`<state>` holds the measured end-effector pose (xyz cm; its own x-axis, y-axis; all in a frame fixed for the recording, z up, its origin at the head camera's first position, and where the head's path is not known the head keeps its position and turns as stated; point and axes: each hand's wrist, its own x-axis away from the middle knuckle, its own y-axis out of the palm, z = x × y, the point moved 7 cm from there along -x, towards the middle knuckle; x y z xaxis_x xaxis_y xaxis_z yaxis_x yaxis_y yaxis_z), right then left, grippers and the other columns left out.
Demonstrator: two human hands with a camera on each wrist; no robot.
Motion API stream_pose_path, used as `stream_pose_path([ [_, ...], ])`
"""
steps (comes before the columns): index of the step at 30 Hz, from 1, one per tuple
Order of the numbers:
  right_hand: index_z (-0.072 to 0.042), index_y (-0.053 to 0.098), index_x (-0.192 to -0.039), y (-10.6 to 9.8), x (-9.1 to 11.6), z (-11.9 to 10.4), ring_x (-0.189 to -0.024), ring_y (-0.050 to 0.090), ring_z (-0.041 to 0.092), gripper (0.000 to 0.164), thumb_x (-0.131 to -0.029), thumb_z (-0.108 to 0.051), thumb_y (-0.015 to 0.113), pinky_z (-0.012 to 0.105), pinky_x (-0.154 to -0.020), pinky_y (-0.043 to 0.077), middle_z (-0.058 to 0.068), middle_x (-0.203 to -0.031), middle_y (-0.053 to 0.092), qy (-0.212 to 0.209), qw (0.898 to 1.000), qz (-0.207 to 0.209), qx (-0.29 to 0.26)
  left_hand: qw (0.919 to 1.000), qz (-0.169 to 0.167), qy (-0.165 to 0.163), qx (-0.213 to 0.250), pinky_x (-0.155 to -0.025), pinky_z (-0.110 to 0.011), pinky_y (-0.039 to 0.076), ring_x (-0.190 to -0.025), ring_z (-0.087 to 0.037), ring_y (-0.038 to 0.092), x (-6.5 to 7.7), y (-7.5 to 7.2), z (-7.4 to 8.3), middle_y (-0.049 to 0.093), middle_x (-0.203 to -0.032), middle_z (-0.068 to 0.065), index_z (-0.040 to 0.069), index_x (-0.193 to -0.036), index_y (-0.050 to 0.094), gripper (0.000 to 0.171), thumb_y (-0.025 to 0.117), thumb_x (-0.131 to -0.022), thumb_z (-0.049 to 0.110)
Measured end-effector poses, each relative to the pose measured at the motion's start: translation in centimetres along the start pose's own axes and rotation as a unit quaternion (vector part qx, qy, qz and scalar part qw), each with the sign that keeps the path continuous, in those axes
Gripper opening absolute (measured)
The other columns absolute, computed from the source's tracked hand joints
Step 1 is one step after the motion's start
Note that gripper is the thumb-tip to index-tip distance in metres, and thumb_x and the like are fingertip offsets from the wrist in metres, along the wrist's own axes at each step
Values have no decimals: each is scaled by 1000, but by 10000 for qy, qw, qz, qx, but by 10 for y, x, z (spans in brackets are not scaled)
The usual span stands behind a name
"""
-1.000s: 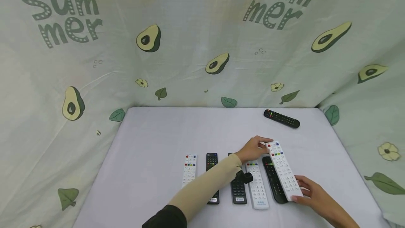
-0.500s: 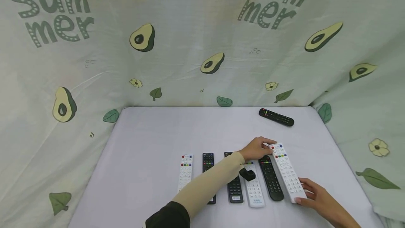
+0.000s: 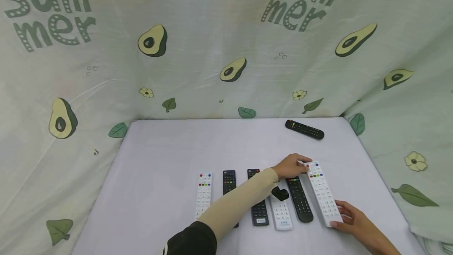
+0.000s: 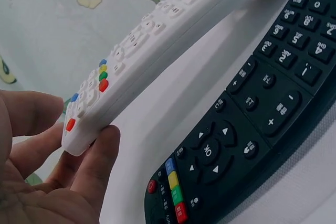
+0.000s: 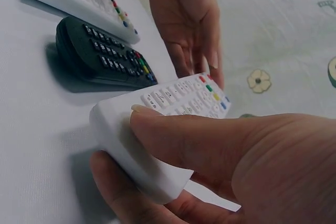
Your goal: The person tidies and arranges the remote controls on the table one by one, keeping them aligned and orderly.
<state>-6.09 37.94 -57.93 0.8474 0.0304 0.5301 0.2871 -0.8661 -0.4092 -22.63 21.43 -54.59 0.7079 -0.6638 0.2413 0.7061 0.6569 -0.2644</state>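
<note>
A white remote control (image 3: 323, 192) with colored buttons is held at both ends, at the right end of a row of remotes. At its far end, my left hand (image 3: 291, 166) pinches it between thumb and fingers, as the left wrist view shows with the white remote (image 4: 136, 61) raised over the cloth. My right hand (image 3: 354, 220) grips the near end, thumb on top and fingers beneath, also seen with the right hand (image 5: 210, 150) in the right wrist view. Just left of it lies a black remote (image 3: 300, 202), its top partly behind my left hand.
Further left lie another white remote (image 3: 282, 213), a black remote (image 3: 260, 211), a second black one (image 3: 229, 180) and a white one (image 3: 203, 196), partly covered by my left sleeve (image 3: 244, 194). A black remote (image 3: 304, 129) lies at the back. Printed cloth (image 3: 191, 50) hangs behind the table.
Both hands have moved the white remote rightward off the black remote it overlapped, so that black remote now shows a gap beside it. The head view has shifted slightly right.
</note>
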Motion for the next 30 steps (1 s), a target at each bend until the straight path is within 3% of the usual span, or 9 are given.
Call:
stream_pose_path([
  [16,20,27,-151,0,0,9,-112,68,31,84,-95,-14,79,34,-83,62,28,-128,63,236,9995,181,-124,9964,-96,-83,-841,-99,-17,49,-110,-2,62,-14,7,-5,67,-135,2,13,-142,68,37,64,-106,21],
  [24,18,32,-151,-1,3,3,-110,70,35,81,-93,-10,81,34,-82,62,28,-125,65,168,9980,506,340,9937,-141,-160,-1104,-101,-18,48,-109,-3,59,-15,7,-4,66,-131,3,13,-143,67,39,63,-105,24],
  [30,18,39,-147,-3,2,2,-108,70,40,80,-88,-10,85,47,-86,61,28,-119,67,228,9933,716,880,9877,-311,-102,-1531,-109,-17,43,-127,-4,58,-19,10,-6,66,-139,2,13,-146,65,42,61,-106,27],
])
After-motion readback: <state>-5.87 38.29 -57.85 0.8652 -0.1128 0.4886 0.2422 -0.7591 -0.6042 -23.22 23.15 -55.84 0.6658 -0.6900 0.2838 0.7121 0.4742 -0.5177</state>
